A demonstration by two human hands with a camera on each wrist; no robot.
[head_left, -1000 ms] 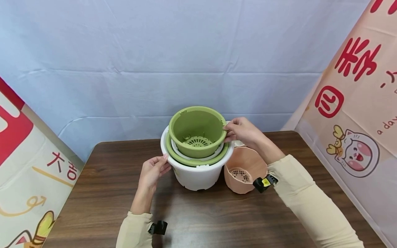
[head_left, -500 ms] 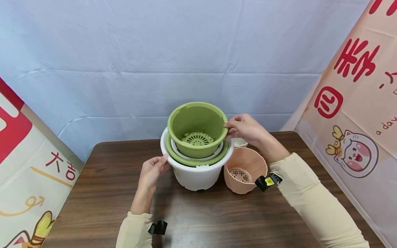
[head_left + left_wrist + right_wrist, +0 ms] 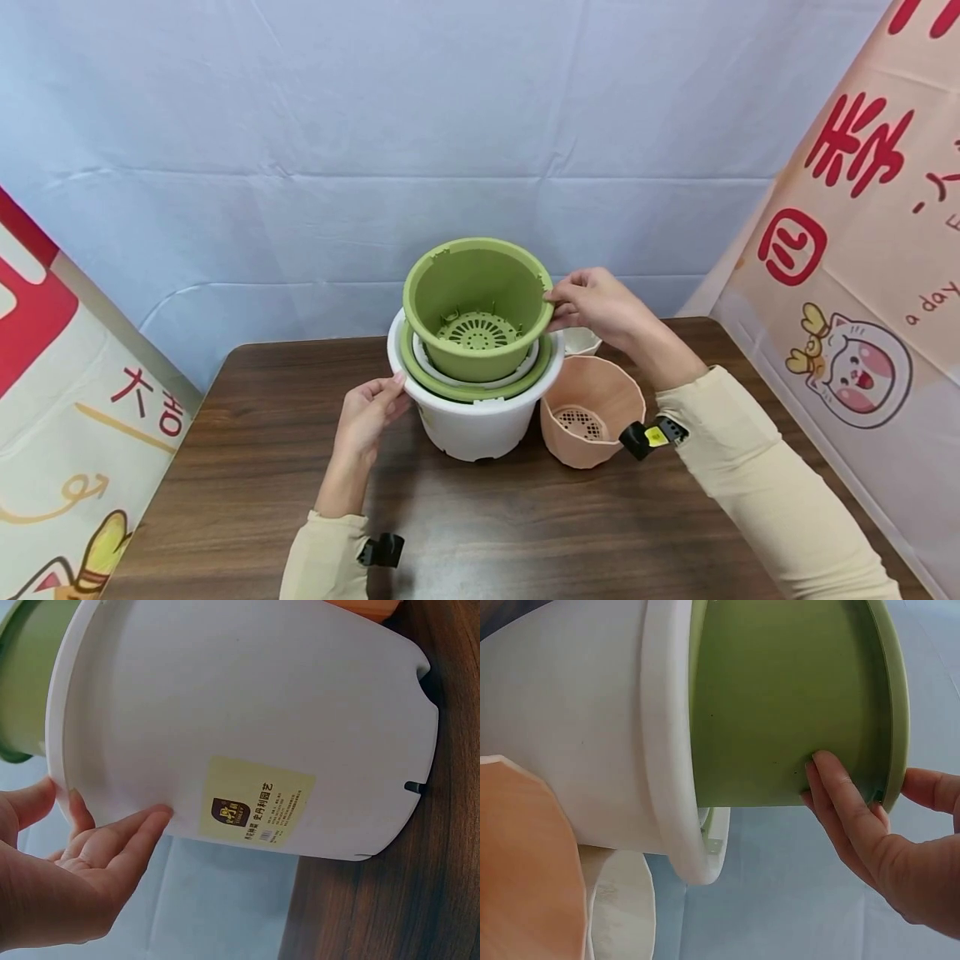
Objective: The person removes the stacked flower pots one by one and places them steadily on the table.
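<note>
A large white flowerpot (image 3: 476,433) stands upright on the table with a wide green pot (image 3: 438,385) and a smaller white pot (image 3: 425,361) nested inside. Above these, a green flowerpot (image 3: 480,275) with a slotted bottom is partly raised, its lower part still within the stack. My right hand (image 3: 592,307) pinches its rim on the right side, thumb over the edge and fingers against the outer wall (image 3: 795,697). My left hand (image 3: 369,414) pinches the large white pot's rim at the left, and in the left wrist view its fingertips touch the wall beside a yellow label (image 3: 255,802).
A peach-coloured pot (image 3: 592,400) with a perforated bottom stands close to the right of the white one. Behind it is a small white pot (image 3: 580,342), partly covered. A pale cloth (image 3: 480,150) hangs behind the brown wooden table (image 3: 480,525).
The right hand has lifted the green flowerpot upward a little out of the stack. More of the small white pot behind shows. The left hand has stayed at the large white rim.
</note>
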